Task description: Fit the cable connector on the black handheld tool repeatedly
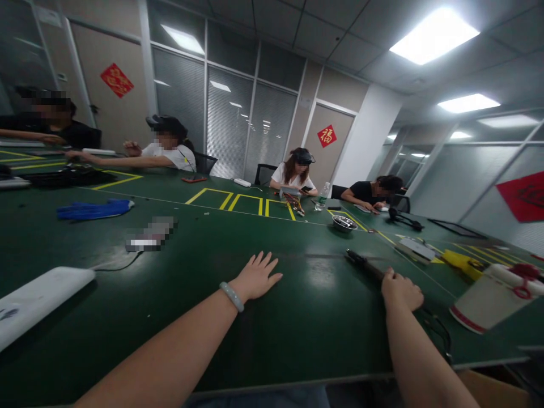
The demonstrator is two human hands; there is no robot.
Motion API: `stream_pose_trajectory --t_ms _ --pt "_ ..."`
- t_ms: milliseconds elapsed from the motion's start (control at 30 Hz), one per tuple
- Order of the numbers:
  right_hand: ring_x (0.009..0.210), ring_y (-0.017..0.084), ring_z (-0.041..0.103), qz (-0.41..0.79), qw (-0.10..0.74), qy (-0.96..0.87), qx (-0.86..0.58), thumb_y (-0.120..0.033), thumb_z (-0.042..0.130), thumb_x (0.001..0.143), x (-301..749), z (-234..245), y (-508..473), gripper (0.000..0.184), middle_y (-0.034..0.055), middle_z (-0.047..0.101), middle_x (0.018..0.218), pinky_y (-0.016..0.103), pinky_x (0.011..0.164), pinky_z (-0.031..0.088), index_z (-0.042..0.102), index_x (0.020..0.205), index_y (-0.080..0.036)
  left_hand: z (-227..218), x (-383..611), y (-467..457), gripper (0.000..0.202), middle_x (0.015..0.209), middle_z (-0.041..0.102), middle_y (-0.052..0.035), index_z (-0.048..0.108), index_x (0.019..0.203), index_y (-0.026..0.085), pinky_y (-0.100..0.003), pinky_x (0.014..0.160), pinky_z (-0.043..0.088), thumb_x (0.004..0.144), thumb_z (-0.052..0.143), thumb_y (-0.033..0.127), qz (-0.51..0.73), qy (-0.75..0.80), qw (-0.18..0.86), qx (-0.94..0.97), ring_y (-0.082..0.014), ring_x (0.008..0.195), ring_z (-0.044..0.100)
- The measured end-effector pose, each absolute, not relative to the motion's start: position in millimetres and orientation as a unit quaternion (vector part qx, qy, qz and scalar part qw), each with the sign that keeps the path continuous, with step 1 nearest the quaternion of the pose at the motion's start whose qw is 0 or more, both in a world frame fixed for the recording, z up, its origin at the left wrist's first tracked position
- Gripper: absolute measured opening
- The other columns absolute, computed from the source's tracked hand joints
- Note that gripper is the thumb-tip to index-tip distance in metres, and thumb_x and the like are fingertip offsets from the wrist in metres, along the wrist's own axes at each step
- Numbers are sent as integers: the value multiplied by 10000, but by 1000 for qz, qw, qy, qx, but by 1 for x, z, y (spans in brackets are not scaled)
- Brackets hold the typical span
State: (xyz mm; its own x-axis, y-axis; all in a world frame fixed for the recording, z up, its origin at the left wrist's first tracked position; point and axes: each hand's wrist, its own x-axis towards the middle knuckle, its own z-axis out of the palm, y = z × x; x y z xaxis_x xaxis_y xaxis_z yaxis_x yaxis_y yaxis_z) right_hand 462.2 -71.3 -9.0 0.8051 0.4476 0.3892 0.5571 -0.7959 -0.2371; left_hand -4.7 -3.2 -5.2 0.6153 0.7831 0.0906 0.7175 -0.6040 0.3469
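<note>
While your left hand is spread palm-down, perhaps for bracing, your right hand wraps a dark tool, tip safely outward.

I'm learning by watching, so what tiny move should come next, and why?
Maybe the left grip should slide over to steady the dark, slim, rod-shaped tool, because that grip is spread open, holding nothing, on the flat green tabletop, while the right grip holds only the tool's near end.
</note>
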Motion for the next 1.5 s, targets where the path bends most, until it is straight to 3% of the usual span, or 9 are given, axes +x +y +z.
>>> stream_pose_trajectory --t_ms 400,667,833,967,1100,1200,1267,1367,1500 --pt "1020 417 591 -72 164 -242 -953 -540 223 893 471 -4 -68 692 283 639 1052 524 761 446 730 1004 -83 -12 -6 -1 731 1555 164 -53 143 1505 278 -540 1132 116 904 193 692 147 416 145 886 -321 1431 95" --pt "886 343 647 -46 172 -451 -874 -638 119 900 344 6 -64 771 215 680 943 476 745 473 727 906 -163 8 0 -11 706 1552 187 -75 101 1514 242 -524 1138 121 936 196 636 207 404 114 884 -308 1434 100" --pt "887 282 637 -110 208 -636 -735 -508 195 962 212 -1 -50 606 164 682 917 427 794 465 688 821 -185 23 6 -23 588 1536 258 -45 169 1502 236 -457 1160 105 987 193 519 305 378 40 873 -238 1440 115" --pt "942 267 614 -99 226 -714 -655 -317 411 921 129 -4 -36 285 153 674 987 401 822 457 658 995 -193 23 -1 -20 519 1508 328 -24 274 1471 244 -411 1165 126 1003 195 455 316 369 33 874 -197 1425 190" --pt "969 273 610 -20 244 -716 -654 -247 385 921 97 0 -20 294 178 651 1039 417 840 452 614 1080 -153 22 -15 -8 513 1486 368 -33 332 1448 233 -400 1151 182 1005 184 447 324 423 50 845 -197 1400 267" --pt "964 224 619 63 276 -731 -621 -293 244 975 110 7 -13 405 145 655 1028 370 855 460 622 1027 -156 26 -19 -5 550 1462 405 -69 358 1436 191 -409 1122 245 999 178 474 320 453 71 829 -225 1371 329" --pt "1015 217 605 66 284 -752 -591 -370 282 968 134 13 -17 405 133 646 1077 353 876 458 615 1071 -165 29 -17 -9 554 1446 429 -69 368 1429 192 -389 1101 284 996 184 484 322 431 76 839 -218 1341 378" --pt "1013 263 610 5 233 -735 -637 -539 443 881 186 24 -36 453 144 634 1117 387 855 464 620 1103 -186 29 -13 -15 537 1386 502 -61 423 1394 210 -356 1049 348 981 253 509 312 372 73 871 -210 1258 472" --pt "686 268 652 95 13 -688 -720 -736 400 801 247 41 -75 616 132 675 725 374 637 481 657 711 -184 21 -6 -17 556 1254 605 -65 519 1311 237 -356 956 405 872 491 577 250 316 63 913 -250 1131 557"
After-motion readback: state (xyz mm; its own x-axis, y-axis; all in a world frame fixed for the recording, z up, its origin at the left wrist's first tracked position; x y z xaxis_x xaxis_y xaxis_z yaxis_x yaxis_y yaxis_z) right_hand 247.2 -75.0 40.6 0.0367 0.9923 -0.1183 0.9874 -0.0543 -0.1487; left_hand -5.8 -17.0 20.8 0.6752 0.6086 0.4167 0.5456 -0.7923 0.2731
